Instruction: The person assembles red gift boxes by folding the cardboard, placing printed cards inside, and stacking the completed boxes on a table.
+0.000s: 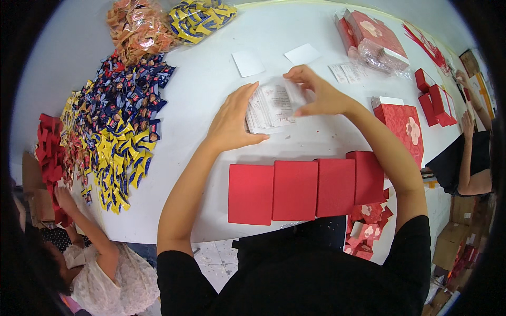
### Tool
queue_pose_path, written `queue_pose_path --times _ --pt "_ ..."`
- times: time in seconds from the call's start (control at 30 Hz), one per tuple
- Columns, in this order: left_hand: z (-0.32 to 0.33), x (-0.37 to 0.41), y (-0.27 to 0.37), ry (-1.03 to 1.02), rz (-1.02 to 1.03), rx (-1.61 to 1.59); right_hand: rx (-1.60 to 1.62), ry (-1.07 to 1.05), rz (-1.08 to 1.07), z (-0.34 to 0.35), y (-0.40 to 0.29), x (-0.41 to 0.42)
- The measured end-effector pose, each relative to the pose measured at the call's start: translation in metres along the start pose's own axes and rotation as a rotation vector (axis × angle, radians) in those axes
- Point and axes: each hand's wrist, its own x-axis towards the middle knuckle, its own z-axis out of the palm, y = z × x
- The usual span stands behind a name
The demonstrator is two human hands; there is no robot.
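Note:
A stack of small printed cards (pixel 272 106) bearing writing lies on the white table before me. My left hand (pixel 233 118) curves along the stack's left side, thumb and fingers spread wide apart. On the other side is my right hand (pixel 326 94), its thumb and fingers apart around a blurred, pale, thin sheet (pixel 295 94). Whether the fingers grip that sheet is hard to tell. Several red boxes (pixel 294 189) stand in a row along the near table edge, between my forearms.
Wrapped sweets (pixel 130 106) are heaped at left, below a clear bag (pixel 140 27) of more. Two white cards (pixel 302 54) lie beyond the stack. Red floral boxes (pixel 399 126) sit at right. One person's arm (pixel 87 225) reaches in at left; another person's hands (pixel 468 122) are at far right.

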Motion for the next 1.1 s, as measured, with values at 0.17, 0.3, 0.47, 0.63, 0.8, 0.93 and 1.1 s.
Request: queue_pose_path --times 0.17,0.3,0.47,0.63,0.8,0.93,1.1 --pt "0.001 0.001 -0.003 -0.007 0.035 0.107 0.004 0.113 0.079 -0.015 0.012 -0.009" --pt "0.004 0.001 -0.007 -0.007 0.061 0.125 -0.313 0.083 -0.097 -0.003 0.013 -0.019" --pt "0.003 0.003 -0.005 0.017 0.070 0.063 -0.487 -0.015 -0.117 -0.001 0.005 -0.027" --pt "0.002 0.004 -0.003 0.039 0.062 0.015 -0.592 0.022 -0.208 0.005 -0.001 -0.023" --pt "0.002 0.003 -0.003 0.050 0.019 -0.049 -0.648 0.004 -0.314 0.019 -0.010 0.005" --pt "0.004 0.002 -0.006 0.110 0.032 -0.080 -0.540 -0.131 -0.217 0.019 -0.020 0.016" --pt "0.001 0.004 -0.005 0.037 -0.045 -0.055 -0.421 -0.134 -0.125 0.018 -0.018 0.015"
